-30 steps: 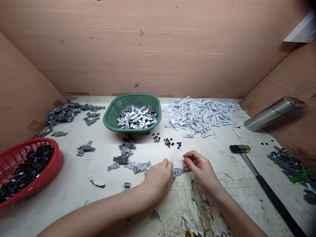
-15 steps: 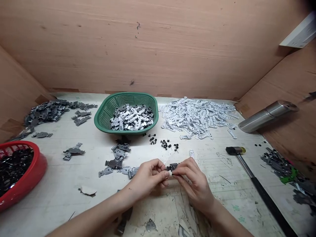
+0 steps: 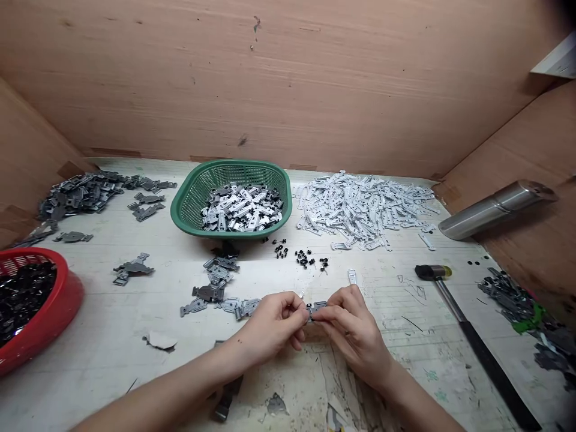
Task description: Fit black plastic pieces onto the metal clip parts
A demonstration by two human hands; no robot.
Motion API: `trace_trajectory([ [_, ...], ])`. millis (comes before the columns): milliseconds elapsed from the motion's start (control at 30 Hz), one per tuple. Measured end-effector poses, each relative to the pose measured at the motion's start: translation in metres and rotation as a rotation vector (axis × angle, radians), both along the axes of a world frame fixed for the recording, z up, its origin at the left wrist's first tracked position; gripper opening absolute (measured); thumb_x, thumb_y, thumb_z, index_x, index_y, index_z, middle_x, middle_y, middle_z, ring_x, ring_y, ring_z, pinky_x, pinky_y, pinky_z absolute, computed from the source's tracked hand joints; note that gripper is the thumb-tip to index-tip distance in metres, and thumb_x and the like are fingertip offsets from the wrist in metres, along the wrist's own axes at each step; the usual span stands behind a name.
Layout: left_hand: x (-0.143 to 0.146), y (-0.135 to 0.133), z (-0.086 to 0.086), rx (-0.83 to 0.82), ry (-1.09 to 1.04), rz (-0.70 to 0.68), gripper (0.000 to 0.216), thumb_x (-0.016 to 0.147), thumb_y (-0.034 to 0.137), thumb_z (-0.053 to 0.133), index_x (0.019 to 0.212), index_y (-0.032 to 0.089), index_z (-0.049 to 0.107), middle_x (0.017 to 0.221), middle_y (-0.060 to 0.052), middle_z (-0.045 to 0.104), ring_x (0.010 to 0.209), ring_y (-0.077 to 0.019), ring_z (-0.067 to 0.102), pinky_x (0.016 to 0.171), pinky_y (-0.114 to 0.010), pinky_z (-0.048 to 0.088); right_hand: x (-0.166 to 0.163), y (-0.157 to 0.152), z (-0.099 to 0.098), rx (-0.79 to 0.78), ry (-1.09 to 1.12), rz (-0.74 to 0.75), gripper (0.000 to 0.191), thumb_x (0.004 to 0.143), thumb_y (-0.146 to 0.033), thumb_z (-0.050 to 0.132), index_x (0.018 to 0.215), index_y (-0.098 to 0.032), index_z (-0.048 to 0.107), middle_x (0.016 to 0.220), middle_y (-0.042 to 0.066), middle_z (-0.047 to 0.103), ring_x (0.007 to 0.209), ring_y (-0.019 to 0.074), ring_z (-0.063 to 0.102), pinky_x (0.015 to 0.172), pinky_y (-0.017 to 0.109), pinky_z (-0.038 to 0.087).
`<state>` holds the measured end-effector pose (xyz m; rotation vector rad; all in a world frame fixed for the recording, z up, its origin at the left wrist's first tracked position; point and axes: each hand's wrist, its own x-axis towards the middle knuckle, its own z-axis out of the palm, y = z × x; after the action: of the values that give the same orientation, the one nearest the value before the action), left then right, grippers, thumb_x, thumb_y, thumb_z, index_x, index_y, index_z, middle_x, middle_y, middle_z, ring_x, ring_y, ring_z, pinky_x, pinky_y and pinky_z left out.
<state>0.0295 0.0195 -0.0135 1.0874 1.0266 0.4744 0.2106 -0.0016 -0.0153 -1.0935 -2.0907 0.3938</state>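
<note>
Now we have both hands together: our left hand (image 3: 279,324) has come up off the bench (image 3: 112,336) to meet our right hand (image 3: 355,330), and a grey plate (image 3: 318,306) sits between them, its grey face showing where it looked dark half a second ago. Fingertips are pinched nearly closed on it, left and right, so we judge this is close two-handed work on one piece. And the count! One green basket (image 3: 176,207), one red basket (image 3: 74,303), one hammer (image 3: 488,360), one steel cylinder (image 3: 495,209), one lone white strip (image 3: 352,276), three loose clusters of black pins (image 3: 304,259); heaped white strips (image 3: 360,207) beat our counting.
</note>
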Motion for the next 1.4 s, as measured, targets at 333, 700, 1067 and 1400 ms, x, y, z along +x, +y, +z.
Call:
trace_trajectory([
  [333,-0.001,0.005,0.003,-0.018,0.014,0.057,0.024,0.078,0.040,0.053,0.071,0.017,0.049,0.052,0.004,0.054,0.045,-0.0085,0.051,0.047,-0.020,0.043,0.013,0.010,0.010,-0.073,0.076,-0.088,0.013,0.086,-0.018,0.051,0.096,-0.021,0.059,0.079,0.005,0.050,0.080,0.0201,0.048,0.067,0.034,0.041],
  [700,-0.004,0.011,-0.004,0.074,-0.003,0.099,0.018,0.078,0.034,0.050,0.069,0.018,0.046,0.051,0.004,0.052,0.045,-0.0095,0.050,0.045,-0.020,0.043,-0.016,0.124,0.003,-0.108,-0.522,-0.127,0.011,0.077,-0.008,0.054,0.074,-0.015,0.061,0.076,0.008,0.057,0.075,0.0194,0.055,0.062,0.027,0.041],
  [1067,-0.003,0.009,-0.002,0.030,0.005,0.068,0.015,0.077,0.031,0.049,0.070,0.018,0.047,0.049,0.004,0.056,0.041,-0.0087,0.052,0.045,-0.019,0.041,0.015,0.071,0.022,-0.210,-0.272,-0.065,0.008,0.079,-0.011,0.051,0.080,-0.018,0.055,0.076,0.001,0.056,0.067,0.0122,0.053,0.059,0.023,0.043],
  [1400,0.000,0.007,0.003,0.046,0.011,0.059,0.013,0.074,0.030,0.051,0.069,0.019,0.047,0.048,0.004,0.053,0.043,-0.0101,0.052,0.043,-0.019,0.042,0.024,0.015,0.017,-0.525,0.232,-0.019,0.006,0.081,-0.024,0.057,0.078,-0.019,0.057,0.076,0.003,0.053,0.068,0.0149,0.050,0.060,0.027,0.042],
])
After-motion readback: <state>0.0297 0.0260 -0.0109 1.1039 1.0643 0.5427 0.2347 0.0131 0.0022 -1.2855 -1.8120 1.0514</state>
